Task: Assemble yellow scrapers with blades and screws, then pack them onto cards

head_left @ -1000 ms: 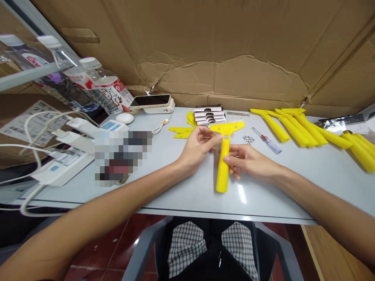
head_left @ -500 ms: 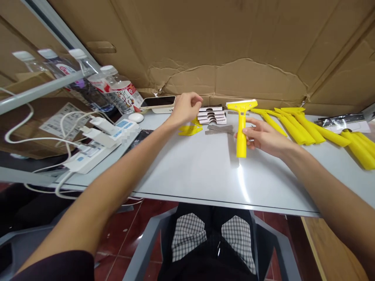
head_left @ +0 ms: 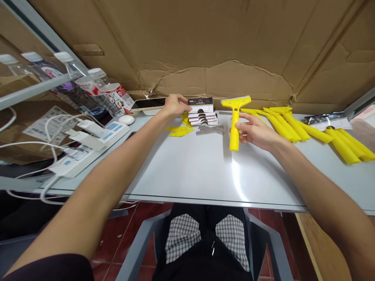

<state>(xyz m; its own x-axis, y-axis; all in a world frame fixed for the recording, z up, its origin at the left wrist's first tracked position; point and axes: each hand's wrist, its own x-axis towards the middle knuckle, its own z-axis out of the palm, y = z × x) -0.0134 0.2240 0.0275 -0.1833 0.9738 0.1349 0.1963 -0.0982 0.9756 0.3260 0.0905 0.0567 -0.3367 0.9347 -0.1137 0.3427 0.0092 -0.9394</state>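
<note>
My right hand (head_left: 255,130) holds a yellow scraper (head_left: 234,127) upright by its handle, its wide head on top. At the back of the table my left hand (head_left: 176,104) is closed on the left end of a small black-and-white box (head_left: 200,104), the top one of a little stack (head_left: 203,118). Loose metal blades (head_left: 210,130) lie just in front of the stack. Thin yellow pieces (head_left: 181,131) lie to the left of the blades, below my left hand.
Several yellow scraper handles (head_left: 283,125) lie on the right, by a clear-and-black packet (head_left: 326,120). On the left are a white power strip (head_left: 88,150) with cables, a phone (head_left: 149,104), a white round mouse-like object (head_left: 126,120) and bottles (head_left: 113,93). Cardboard (head_left: 222,47) stands behind.
My left hand has come down onto the top box, whose front now shows raised and tilted. The scraper stays in my right hand. The whole view has shifted slightly.
</note>
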